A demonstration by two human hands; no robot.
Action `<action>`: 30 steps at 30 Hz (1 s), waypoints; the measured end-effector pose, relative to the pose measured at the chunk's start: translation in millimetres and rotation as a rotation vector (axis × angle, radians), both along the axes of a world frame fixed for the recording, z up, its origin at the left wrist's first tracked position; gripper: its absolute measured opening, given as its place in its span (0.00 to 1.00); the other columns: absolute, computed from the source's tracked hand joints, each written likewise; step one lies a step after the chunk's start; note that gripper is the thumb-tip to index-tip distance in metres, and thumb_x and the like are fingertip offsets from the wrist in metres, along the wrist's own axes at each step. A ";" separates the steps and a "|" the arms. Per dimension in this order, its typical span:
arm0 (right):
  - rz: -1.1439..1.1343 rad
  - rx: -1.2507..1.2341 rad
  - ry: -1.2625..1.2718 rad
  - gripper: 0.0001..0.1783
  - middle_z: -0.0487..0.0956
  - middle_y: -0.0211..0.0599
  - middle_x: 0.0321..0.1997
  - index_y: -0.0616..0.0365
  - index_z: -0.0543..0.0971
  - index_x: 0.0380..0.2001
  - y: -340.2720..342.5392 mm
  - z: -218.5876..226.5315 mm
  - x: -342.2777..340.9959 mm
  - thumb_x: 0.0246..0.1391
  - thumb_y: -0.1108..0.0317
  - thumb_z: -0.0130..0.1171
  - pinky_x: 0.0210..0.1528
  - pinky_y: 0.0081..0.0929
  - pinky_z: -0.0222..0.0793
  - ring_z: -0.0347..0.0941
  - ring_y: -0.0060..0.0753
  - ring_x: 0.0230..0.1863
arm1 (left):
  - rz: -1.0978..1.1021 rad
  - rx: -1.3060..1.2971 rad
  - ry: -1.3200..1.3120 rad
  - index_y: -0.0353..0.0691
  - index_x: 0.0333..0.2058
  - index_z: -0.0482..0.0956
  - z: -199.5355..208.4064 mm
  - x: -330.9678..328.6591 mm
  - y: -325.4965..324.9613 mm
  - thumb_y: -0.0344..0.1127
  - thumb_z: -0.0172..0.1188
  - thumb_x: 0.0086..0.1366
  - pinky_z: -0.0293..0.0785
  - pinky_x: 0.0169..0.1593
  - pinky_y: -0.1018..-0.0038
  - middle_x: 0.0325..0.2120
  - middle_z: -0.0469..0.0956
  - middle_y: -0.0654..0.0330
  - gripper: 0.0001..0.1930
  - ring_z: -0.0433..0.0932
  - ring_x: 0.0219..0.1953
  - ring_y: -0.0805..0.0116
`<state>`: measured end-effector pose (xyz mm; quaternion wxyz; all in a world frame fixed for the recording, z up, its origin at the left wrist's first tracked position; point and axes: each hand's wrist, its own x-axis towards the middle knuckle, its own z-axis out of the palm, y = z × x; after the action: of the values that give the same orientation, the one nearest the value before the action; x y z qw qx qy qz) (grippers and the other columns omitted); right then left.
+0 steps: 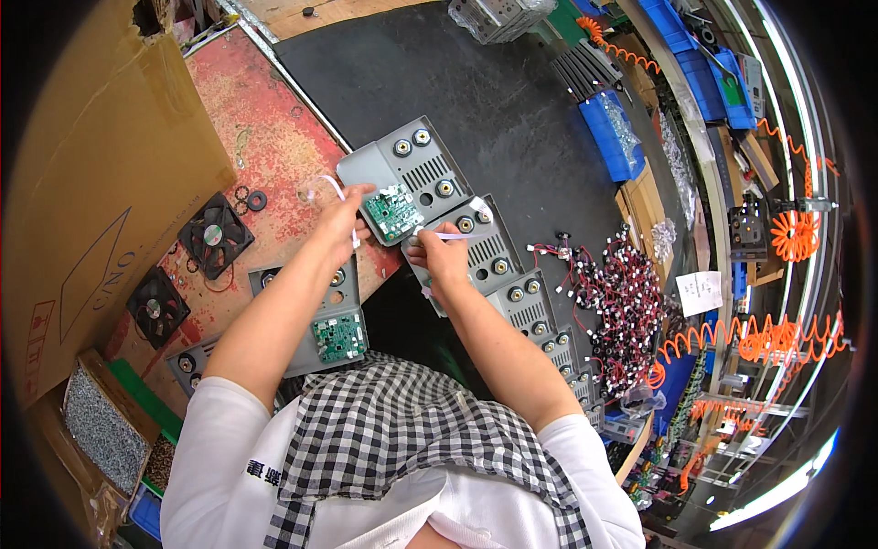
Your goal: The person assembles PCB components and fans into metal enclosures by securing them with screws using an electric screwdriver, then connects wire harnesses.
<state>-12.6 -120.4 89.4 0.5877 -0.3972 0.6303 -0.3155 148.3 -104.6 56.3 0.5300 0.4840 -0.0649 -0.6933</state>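
Note:
My left hand (343,215) rests on the left edge of a small green circuit board (391,211) that lies on a grey plastic panel (402,169) with round terminals and a slotted vent. A white flat ribbon cable (329,188) loops over the left hand's fingers. My right hand (439,256) pinches the end of another white ribbon strip (457,235) just right of the board. Below the right hand, a row of similar grey panels (521,306) runs toward the lower right.
Two black fans (215,234) (157,306) lie on a red worn surface beside a large cardboard box (91,183). A second panel with a green board (339,337) sits near my chest. Red-and-black wire bundles (622,302), blue bins (611,137) and orange coiled hoses (791,233) fill the right side.

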 end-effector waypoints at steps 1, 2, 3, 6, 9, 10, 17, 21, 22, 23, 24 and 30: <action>0.002 0.003 0.005 0.08 0.72 0.35 0.19 0.56 0.63 0.20 -1.8 -2.3 1.6 0.45 0.73 0.53 0.19 0.22 0.70 0.72 0.28 0.17 | 0.002 0.003 0.005 0.46 0.47 0.67 0.6 -2.3 -1.2 0.42 0.34 0.67 0.69 0.43 0.68 0.42 0.70 0.58 0.16 0.72 0.42 0.63; -0.026 0.001 0.002 0.08 0.72 0.35 0.18 0.56 0.63 0.20 -3.5 -4.2 2.9 0.45 0.73 0.53 0.18 0.22 0.69 0.72 0.28 0.17 | -0.005 -0.025 0.000 0.45 0.47 0.67 1.3 -5.5 -0.9 0.42 0.34 0.67 0.70 0.42 0.69 0.41 0.71 0.58 0.16 0.73 0.40 0.64; -0.055 -0.002 -0.001 0.08 0.72 0.34 0.18 0.56 0.63 0.20 -5.4 -6.2 3.8 0.44 0.74 0.52 0.17 0.21 0.68 0.72 0.28 0.17 | -0.013 -0.052 -0.004 0.44 0.46 0.67 2.8 -8.5 -1.1 0.41 0.35 0.67 0.71 0.40 0.70 0.40 0.71 0.58 0.16 0.73 0.39 0.66; -0.046 -0.012 0.030 0.09 0.71 0.33 0.17 0.55 0.63 0.18 -12.7 -8.2 4.0 0.43 0.74 0.52 0.15 0.21 0.67 0.70 0.27 0.15 | 0.000 -0.088 0.027 0.41 0.46 0.67 5.7 -13.7 -1.6 0.41 0.35 0.67 0.72 0.40 0.68 0.39 0.71 0.59 0.16 0.73 0.38 0.67; -0.031 -0.023 0.070 0.09 0.70 0.33 0.16 0.55 0.62 0.18 -14.5 -6.7 9.1 0.43 0.74 0.52 0.14 0.21 0.66 0.69 0.26 0.14 | 0.007 -0.099 0.021 0.41 0.47 0.66 4.1 -12.5 -1.6 0.41 0.34 0.67 0.72 0.40 0.68 0.38 0.71 0.59 0.16 0.73 0.38 0.68; -0.024 -0.046 0.088 0.09 0.70 0.33 0.15 0.55 0.62 0.17 -15.2 -6.7 8.7 0.43 0.74 0.52 0.14 0.21 0.66 0.69 0.25 0.13 | 0.007 -0.099 0.034 0.42 0.47 0.66 6.0 -12.4 -1.8 0.41 0.34 0.68 0.72 0.40 0.68 0.38 0.71 0.59 0.16 0.73 0.38 0.68; 0.100 0.030 0.242 0.09 0.68 0.31 0.14 0.55 0.62 0.16 -27.5 0.9 11.7 0.42 0.73 0.52 0.12 0.21 0.63 0.67 0.24 0.12 | 0.026 -0.079 0.055 0.42 0.46 0.67 9.8 -13.2 -2.2 0.40 0.33 0.67 0.72 0.39 0.68 0.36 0.72 0.59 0.16 0.74 0.35 0.68; 0.196 0.050 0.422 0.11 0.66 0.30 0.12 0.54 0.61 0.13 -41.8 9.1 14.2 0.39 0.74 0.51 0.10 0.20 0.54 0.61 0.22 0.09 | 0.025 -0.080 0.030 0.42 0.46 0.67 17.1 -14.2 -4.4 0.40 0.33 0.67 0.72 0.38 0.68 0.36 0.73 0.58 0.17 0.75 0.35 0.67; 0.191 0.065 0.432 0.11 0.65 0.30 0.12 0.54 0.61 0.12 -44.7 9.0 16.1 0.39 0.74 0.52 0.09 0.20 0.50 0.59 0.22 0.09 | 0.027 -0.066 0.020 0.42 0.47 0.67 18.5 -13.7 -5.0 0.41 0.33 0.67 0.73 0.38 0.67 0.37 0.73 0.58 0.17 0.75 0.35 0.66; 0.191 0.064 0.433 0.11 0.65 0.30 0.12 0.54 0.61 0.12 -47.2 9.9 17.8 0.39 0.74 0.52 0.09 0.20 0.50 0.59 0.22 0.09 | 0.029 -0.053 0.010 0.41 0.47 0.67 19.7 -13.5 -5.3 0.41 0.33 0.67 0.73 0.38 0.67 0.37 0.73 0.57 0.17 0.75 0.35 0.65; 0.197 0.088 0.456 0.09 0.66 0.32 0.11 0.56 0.63 0.12 -49.6 11.4 19.6 0.37 0.74 0.52 0.09 0.23 0.53 0.61 0.24 0.09 | 0.030 -0.053 0.010 0.41 0.47 0.67 20.8 -13.3 -5.4 0.41 0.33 0.67 0.73 0.38 0.67 0.37 0.73 0.57 0.17 0.75 0.35 0.65; 0.146 0.175 0.348 0.09 0.65 0.32 0.10 0.57 0.64 0.13 -58.5 8.6 17.3 0.36 0.75 0.53 0.08 0.24 0.51 0.60 0.26 0.08 | 0.043 -0.064 0.021 0.40 0.48 0.66 23.4 -15.3 -5.5 0.41 0.33 0.67 0.73 0.38 0.67 0.38 0.73 0.55 0.18 0.76 0.36 0.63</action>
<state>4.7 -178.9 98.0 0.5236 -0.4380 0.7167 -0.1430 133.0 -110.1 79.7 0.5604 0.4607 -0.0709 -0.6846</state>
